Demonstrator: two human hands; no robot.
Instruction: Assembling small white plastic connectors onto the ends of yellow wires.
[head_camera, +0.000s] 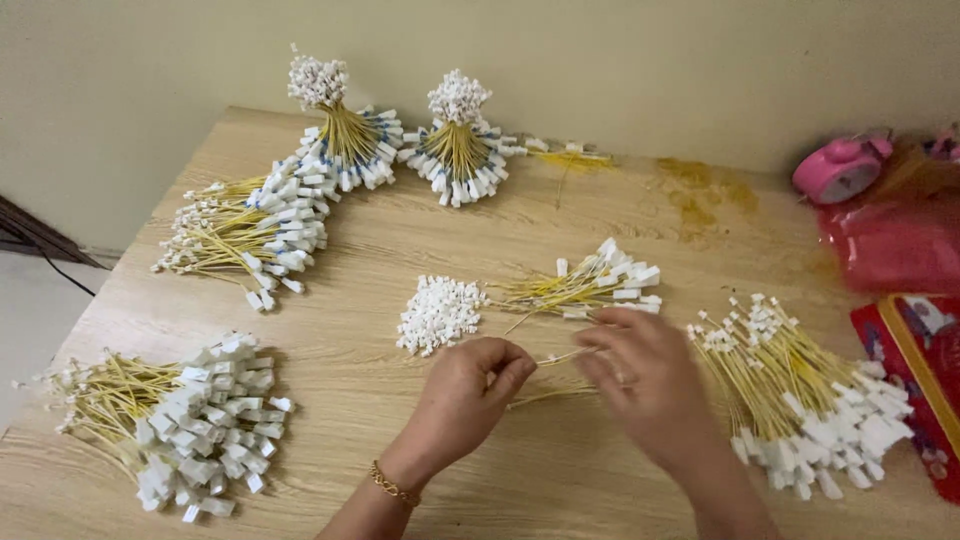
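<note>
Yellow wire (562, 355), thin and short, runs between our two hands above the wooden table (400, 250): one end is pinched in the closed fingertips of our left hand (470, 385), the other passes under the fingers of our right hand (640, 385), which curl over it, though blur keeps us from telling how firmly they grip. Just beyond the left fingertips lies a small heap of white connector caps (438, 313), and beside it a loose spread of yellow wires with white tags (590, 285). A larger pile of the same wires (800, 400) lies touching our right wrist, and another (180, 420) sits well apart to the left. Bundled sheaves (400, 145) stand near the wall, with a pink alarm clock (840, 168) at the far right. Both hands hover palm down, close together, the left wrist wearing a gold bracelet (392, 487).
</note>
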